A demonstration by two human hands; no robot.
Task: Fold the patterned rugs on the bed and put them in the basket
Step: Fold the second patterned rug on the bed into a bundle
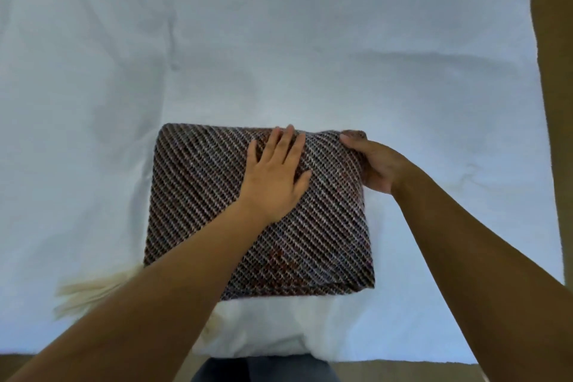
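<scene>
A patterned rug (pixel 198 195) with dark and pale diagonal stripes lies folded into a thick rectangle near the front of the bed (pixel 279 40). My left hand (pixel 274 174) rests flat on its upper middle, fingers spread. Over at the far right corner, my right hand (pixel 376 164) grips the rug, thumb on top and fingers under the edge. A cream fringe (pixel 93 291) sticks out from under the rug at the lower left. No basket is in view.
White sheet covers the bed, wrinkled at the left and far side. The bed's front edge runs along the bottom, with brown floor (pixel 403 372) below it. A brown strip (pixel 552 71) of floor or wall borders the right side.
</scene>
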